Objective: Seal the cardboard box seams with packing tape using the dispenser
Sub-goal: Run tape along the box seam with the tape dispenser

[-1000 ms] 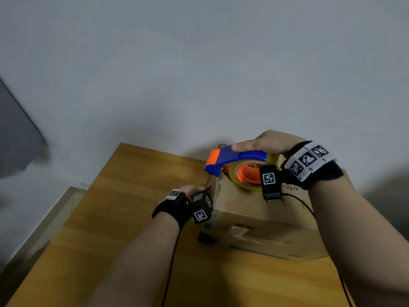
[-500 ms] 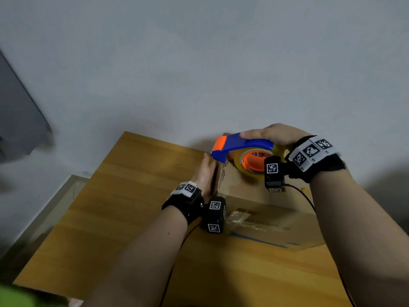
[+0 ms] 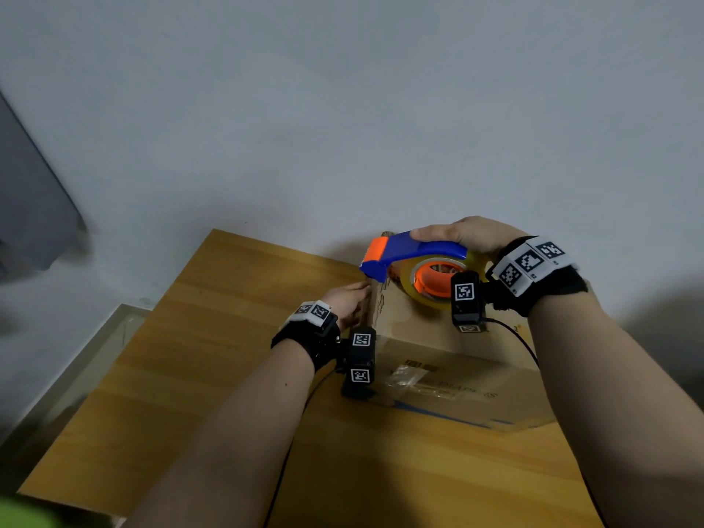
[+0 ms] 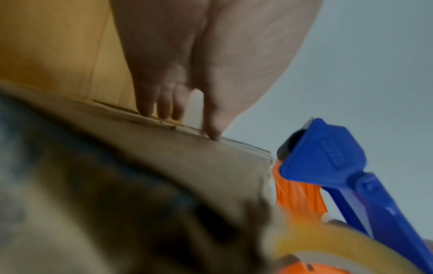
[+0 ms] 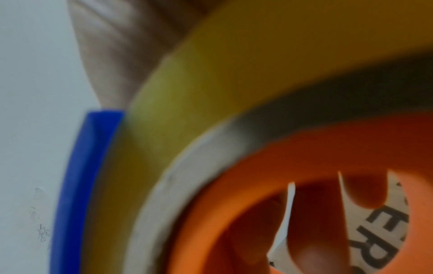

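Note:
A brown cardboard box [image 3: 457, 371] sits on the wooden table [image 3: 213, 367] against the wall. My right hand [image 3: 463, 234] grips a blue and orange tape dispenser [image 3: 411, 257] with a yellowish tape roll [image 3: 409, 282], resting on the box's top near its far left corner. In the right wrist view the roll [image 5: 211, 77] and orange hub [image 5: 304, 166] fill the frame. My left hand [image 3: 348, 302] lies flat with straight fingers [image 4: 164, 103] against the box's left side [image 4: 187, 163], just below the dispenser's blue head [image 4: 323, 152].
A white wall [image 3: 343, 108] stands right behind the box. A dark grey object [image 3: 30, 192] is at the far left. A pale ledge [image 3: 76, 360] runs beside the table's left edge. Wrist camera cables trail over the table.
My left hand went from a curled pose at the box's near left corner to lying flat farther along its left side. The dispenser stayed at the far left top corner.

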